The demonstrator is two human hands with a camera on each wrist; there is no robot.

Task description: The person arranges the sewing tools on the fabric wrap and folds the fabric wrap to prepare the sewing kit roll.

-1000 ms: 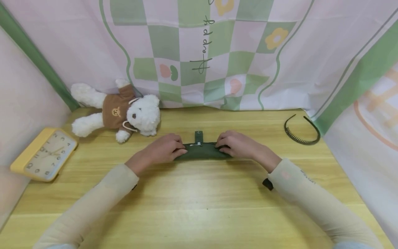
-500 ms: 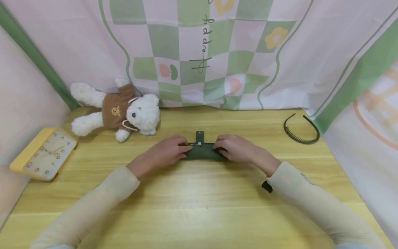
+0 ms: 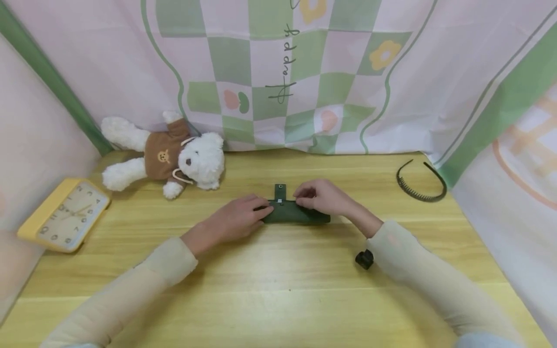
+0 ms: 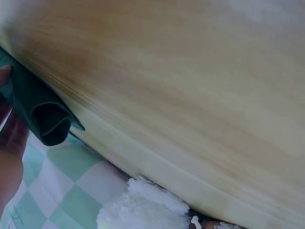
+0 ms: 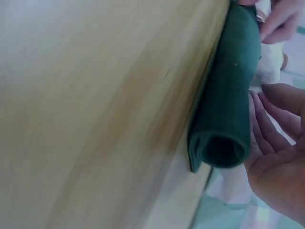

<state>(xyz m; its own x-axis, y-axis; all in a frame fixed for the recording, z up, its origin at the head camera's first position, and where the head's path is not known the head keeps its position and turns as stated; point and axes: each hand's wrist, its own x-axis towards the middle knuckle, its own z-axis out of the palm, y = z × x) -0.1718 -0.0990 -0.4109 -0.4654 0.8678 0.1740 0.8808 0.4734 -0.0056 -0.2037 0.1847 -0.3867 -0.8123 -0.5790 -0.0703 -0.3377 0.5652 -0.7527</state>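
Observation:
A dark green rolled-up sheet (image 3: 300,213) lies crosswise mid-table, its layers showing as a hollow coil at the end in the right wrist view. A short strap (image 3: 280,191) with a metal snap points away from me beyond it, and a small white label shows at its base. My left hand (image 3: 237,217) holds the roll's left end, thumb on the near side and fingers behind. My right hand (image 3: 325,197) is at the far edge, right of the strap. In the right wrist view its fingers (image 5: 267,129) lie loosely against the roll's side, thumb off it.
A white plush toy (image 3: 163,154) in a brown top lies at the back left, near a yellow clock (image 3: 65,215). A dark toothed headband (image 3: 421,181) rests at the back right. A checked curtain (image 3: 278,72) hangs behind the wooden table (image 3: 278,299).
My right hand has come off the roll's right end and risen towards its far edge, uncovering that end. My left hand has shifted right, and the roll slid slightly right.

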